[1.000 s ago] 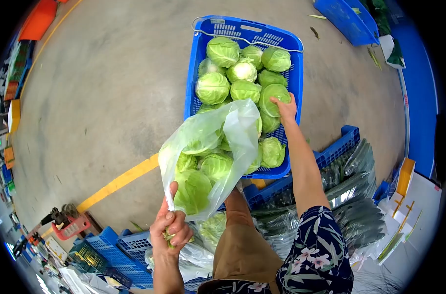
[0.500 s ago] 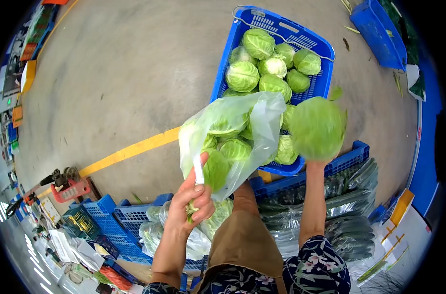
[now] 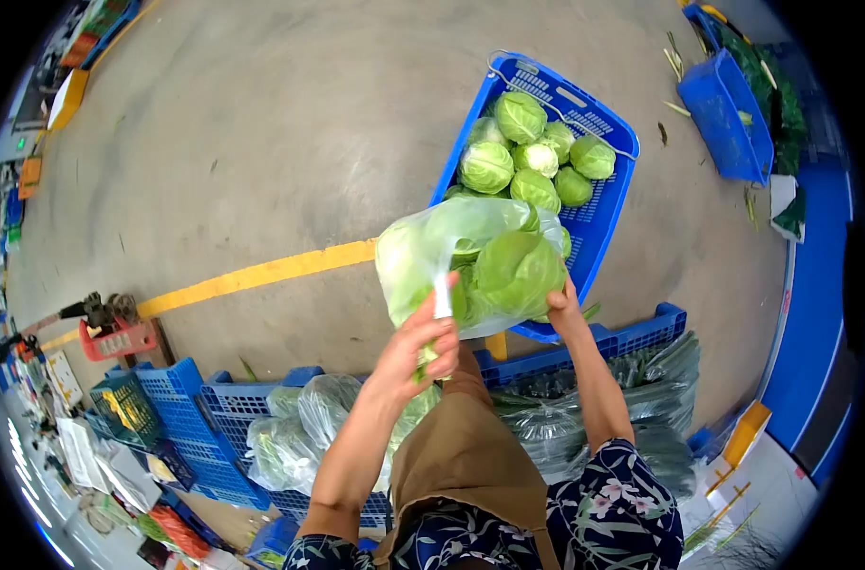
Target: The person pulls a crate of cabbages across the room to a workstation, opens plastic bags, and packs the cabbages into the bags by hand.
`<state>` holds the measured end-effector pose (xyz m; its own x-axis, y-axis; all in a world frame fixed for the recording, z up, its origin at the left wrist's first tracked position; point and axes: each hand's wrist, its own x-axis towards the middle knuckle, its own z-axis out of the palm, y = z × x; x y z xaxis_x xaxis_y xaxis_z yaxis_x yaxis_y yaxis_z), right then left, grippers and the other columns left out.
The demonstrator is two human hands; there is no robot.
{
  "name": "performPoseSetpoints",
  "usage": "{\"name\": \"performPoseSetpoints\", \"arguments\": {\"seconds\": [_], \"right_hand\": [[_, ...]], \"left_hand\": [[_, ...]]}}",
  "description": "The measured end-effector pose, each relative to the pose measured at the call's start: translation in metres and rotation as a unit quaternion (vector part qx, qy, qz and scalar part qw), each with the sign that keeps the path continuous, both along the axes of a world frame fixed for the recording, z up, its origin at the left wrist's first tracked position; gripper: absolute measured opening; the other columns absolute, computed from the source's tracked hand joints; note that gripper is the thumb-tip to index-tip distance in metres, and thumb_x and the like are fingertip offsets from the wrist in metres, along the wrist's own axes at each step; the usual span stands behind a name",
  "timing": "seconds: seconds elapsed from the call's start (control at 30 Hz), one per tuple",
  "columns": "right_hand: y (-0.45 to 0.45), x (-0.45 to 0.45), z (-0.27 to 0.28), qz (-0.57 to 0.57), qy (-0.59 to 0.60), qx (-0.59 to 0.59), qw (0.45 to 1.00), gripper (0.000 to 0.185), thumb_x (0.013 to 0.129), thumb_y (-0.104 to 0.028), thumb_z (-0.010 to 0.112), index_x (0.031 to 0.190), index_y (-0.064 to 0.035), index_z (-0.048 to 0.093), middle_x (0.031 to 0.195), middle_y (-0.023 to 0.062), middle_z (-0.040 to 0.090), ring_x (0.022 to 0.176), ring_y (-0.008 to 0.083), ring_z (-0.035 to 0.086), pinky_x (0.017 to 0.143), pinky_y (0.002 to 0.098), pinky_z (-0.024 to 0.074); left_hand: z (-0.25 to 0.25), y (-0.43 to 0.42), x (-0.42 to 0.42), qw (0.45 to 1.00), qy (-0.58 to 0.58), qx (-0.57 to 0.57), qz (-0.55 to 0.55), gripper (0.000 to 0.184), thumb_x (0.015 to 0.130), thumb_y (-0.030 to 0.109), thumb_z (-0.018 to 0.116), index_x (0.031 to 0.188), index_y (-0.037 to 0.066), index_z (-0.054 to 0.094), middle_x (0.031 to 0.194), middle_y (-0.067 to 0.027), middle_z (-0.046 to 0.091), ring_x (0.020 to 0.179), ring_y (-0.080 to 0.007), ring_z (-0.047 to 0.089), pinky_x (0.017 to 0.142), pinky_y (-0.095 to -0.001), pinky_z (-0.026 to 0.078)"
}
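Note:
My left hand point(image 3: 418, 347) is closed on the near edge of a clear plastic bag point(image 3: 406, 252), with a white strip showing between the fingers. A bit of green leaf sticks out below that grip. Several cabbages sit inside the bag. At its mouth is a large green cabbage point(image 3: 518, 275), and my right hand point(image 3: 565, 309) grips its right side. The fingers behind the cabbage are partly hidden. Beyond the bag stands a blue crate point(image 3: 598, 233) of loose cabbages point(image 3: 486, 167), its near part covered by the bag and my right hand.
Blue pallets point(image 3: 665, 328) lie by my legs, with bagged dark green vegetables point(image 3: 660, 389) on the right and bagged pale greens point(image 3: 330, 404) on the left. Another blue crate point(image 3: 727, 119) stands at far right. A yellow line point(image 3: 261, 274) crosses the floor.
My right hand has brought the cabbage leftward and down to the mouth of the bag. My left hand and the bag have shifted slightly right in view.

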<state>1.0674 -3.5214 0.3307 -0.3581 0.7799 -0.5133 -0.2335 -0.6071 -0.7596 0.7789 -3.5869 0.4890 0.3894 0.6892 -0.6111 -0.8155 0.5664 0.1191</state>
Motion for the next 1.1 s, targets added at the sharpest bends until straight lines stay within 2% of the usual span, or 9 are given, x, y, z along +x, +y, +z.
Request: {"name": "performPoseSetpoints", "arguments": {"seconds": [0.1, 0.2, 0.43, 0.5, 0.57, 0.6, 0.67, 0.7, 1.1], "right_hand": [[0.008, -0.011, 0.051, 0.128, -0.219, 0.095, 0.963, 0.098, 0.063, -0.035, 0.080, 0.140, -0.0051, 0.027, 0.136, 0.0184, 0.037, 0.124, 0.0325, 0.039, 0.100, 0.0411, 0.0350], [0.012, -0.018, 0.090, 0.301, -0.574, 0.330, 0.686, 0.089, 0.068, -0.034, 0.078, 0.137, -0.0026, 0.031, 0.141, 0.0247, 0.025, 0.129, 0.0389, 0.029, 0.103, 0.0439, 0.0298], [0.015, -0.008, 0.070, 0.061, -0.587, 0.327, 0.738, 0.057, 0.077, -0.010, 0.063, 0.128, 0.0025, 0.041, 0.139, 0.0297, 0.023, 0.126, 0.0459, 0.028, 0.102, 0.0461, 0.0285], [0.018, 0.017, 0.039, 0.110, -0.644, 0.411, 0.635, 0.058, 0.074, -0.004, 0.062, 0.127, 0.0051, 0.041, 0.131, 0.0273, 0.038, 0.123, 0.0420, 0.036, 0.100, 0.0432, 0.0331], [0.016, 0.046, -0.001, 0.149, -0.663, 0.361, 0.639, 0.043, 0.074, -0.015, 0.067, 0.110, 0.0042, 0.056, 0.095, 0.0195, 0.063, 0.088, 0.0323, 0.061, 0.080, 0.0397, 0.0492], [0.036, 0.071, -0.029, 0.226, -0.680, 0.137, 0.684, 0.031, 0.075, -0.017, 0.068, 0.096, 0.0041, 0.060, 0.083, 0.0158, 0.065, 0.069, 0.0273, 0.062, 0.057, 0.0377, 0.0520], [0.046, 0.083, -0.031, 0.030, -0.499, 0.028, 0.865, 0.015, 0.078, -0.018, 0.065, 0.083, -0.0050, 0.058, 0.065, 0.0043, 0.056, 0.050, 0.0151, 0.051, 0.038, 0.0281, 0.0392], [0.072, 0.094, -0.037, 0.042, -0.445, -0.146, 0.883, 0.008, 0.081, -0.014, 0.060, 0.081, -0.0062, 0.059, 0.066, 0.0041, 0.056, 0.051, 0.0140, 0.050, 0.041, 0.0260, 0.0363], [-0.008, -0.155, 0.093, 0.458, -0.214, -0.121, 0.854, 0.010, 0.083, -0.020, 0.057, 0.081, -0.0105, 0.054, 0.063, 0.0011, 0.051, 0.047, 0.0136, 0.043, 0.040, 0.0268, 0.0326]], "left_hand": [[-0.002, -0.001, 0.012, 1.000, -0.008, 0.009, -0.024, 0.063, 0.087, 0.009, 0.046, 0.143, 0.026, 0.023, 0.063, -0.0007, 0.039, 0.041, -0.0095, 0.038, 0.039, -0.0219, 0.029], [-0.004, -0.011, 0.015, 1.000, 0.000, 0.002, -0.015, 0.062, 0.087, 0.007, 0.044, 0.143, 0.025, 0.023, 0.063, -0.0013, 0.040, 0.041, -0.0096, 0.037, 0.039, -0.0221, 0.029], [-0.013, -0.044, 0.009, 0.998, -0.053, -0.029, 0.008, 0.056, 0.087, 0.008, 0.046, 0.139, 0.025, 0.031, 0.064, 0.0003, 0.042, 0.043, -0.0085, 0.037, 0.038, -0.0220, 0.030], [-0.018, -0.053, 0.012, 0.998, -0.061, -0.013, 0.005, 0.056, 0.086, 0.009, 0.047, 0.138, 0.023, 0.032, 0.064, 0.0003, 0.042, 0.044, -0.0089, 0.037, 0.038, -0.0229, 0.029], [-0.027, -0.064, 0.024, 0.997, -0.071, 0.014, 0.035, 0.055, 0.086, 0.007, 0.046, 0.137, 0.022, 0.031, 0.064, 0.0007, 0.043, 0.043, -0.0088, 0.037, 0.037, -0.0228, 0.030], [-0.028, -0.066, 0.026, 0.997, -0.055, 0.009, 0.047, 0.052, 0.084, 0.008, 0.047, 0.133, 0.020, 0.034, 0.064, 0.0002, 0.043, 0.042, -0.0092, 0.037, 0.036, -0.0234, 0.030], [-0.043, -0.071, 0.035, 0.994, -0.037, 0.071, 0.074, 0.050, 0.080, 0.008, 0.046, 0.128, 0.016, 0.038, 0.065, -0.0013, 0.041, 0.048, -0.0119, 0.041, 0.038, -0.0269, 0.029], [-0.029, -0.078, 0.027, 0.995, -0.019, 0.046, 0.088, 0.043, 0.077, 0.007, 0.047, 0.119, 0.014, 0.042, 0.066, -0.0020, 0.042, 0.047, -0.0130, 0.040, 0.039, -0.0284, 0.029], [0.004, -0.220, -0.009, 0.949, 0.187, -0.005, 0.253, 0.030, 0.073, -0.001, 0.047, 0.103, 0.004, 0.051, 0.059, -0.0029, 0.044, 0.042, -0.0137, 0.042, 0.038, -0.0285, 0.027]]}}
